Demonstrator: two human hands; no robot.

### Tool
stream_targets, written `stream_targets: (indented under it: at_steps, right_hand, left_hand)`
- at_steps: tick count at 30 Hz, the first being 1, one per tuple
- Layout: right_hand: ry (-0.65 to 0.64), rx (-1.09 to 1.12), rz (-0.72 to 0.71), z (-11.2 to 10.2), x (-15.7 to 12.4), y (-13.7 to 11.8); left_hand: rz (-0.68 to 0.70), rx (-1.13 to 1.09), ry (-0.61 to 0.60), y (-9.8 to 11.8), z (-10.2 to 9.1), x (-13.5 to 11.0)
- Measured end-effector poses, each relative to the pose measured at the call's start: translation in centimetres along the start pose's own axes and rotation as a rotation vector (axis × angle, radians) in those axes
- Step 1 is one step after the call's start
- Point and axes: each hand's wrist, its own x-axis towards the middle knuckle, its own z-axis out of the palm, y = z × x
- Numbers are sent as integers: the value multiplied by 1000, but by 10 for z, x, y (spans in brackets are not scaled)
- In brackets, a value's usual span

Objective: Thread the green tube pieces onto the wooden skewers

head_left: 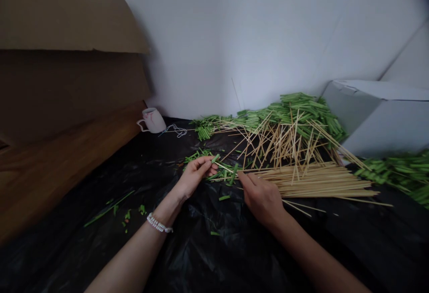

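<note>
My left hand (pixel 195 173), with a beaded bracelet at the wrist, pinches a short cut green stalk (pixel 215 158) between thumb and fingers. A thin bamboo skewer (pixel 225 167) slants from that stalk to my right hand (pixel 262 195), whose fingers are closed around its other end. Another green stalk piece (pixel 233 174) lies across the skewer just left of my right fingers; I cannot tell whether it is threaded. Beneath both hands is a loose heap of cut green pieces (pixel 201 153). My right hand is beside a bundle of bare skewers (pixel 318 181).
Black plastic sheeting (pixel 201 257) covers the work surface. Behind, skewers loaded with green stalks (pixel 298 109) are piled against the wall. A white mug (pixel 153 121) lies tilted near a coil of string (pixel 177 129). A cardboard box (pixel 67 74) stands left, a white box (pixel 378 118) right.
</note>
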Motion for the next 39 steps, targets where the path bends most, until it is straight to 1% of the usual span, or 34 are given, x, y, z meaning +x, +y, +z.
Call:
stream_targets:
  at_steps: [3, 8, 12, 16, 30, 39]
  right_hand:
    - [-6, -10, 12, -2, 1, 0]
    - [-9, 0, 0, -4, 2, -1]
    - [-7, -1, 12, -4, 1, -1]
    - [-16, -4, 14, -3, 0, 0]
    - [-42, -14, 13, -2, 0, -2]
    - [-17, -14, 6, -3, 0, -4]
  left_hand:
    - [-49, -51, -15, 1, 3, -2]
    - [-82, -68, -15, 3, 4, -2]
    - [-124, -179, -24, 6, 5, -3]
    - [-155, -235, 4, 7, 4, -3]
    - [-145, -207, 11, 7, 5, -3]
    - [-159, -187, -8, 3, 6, -3]
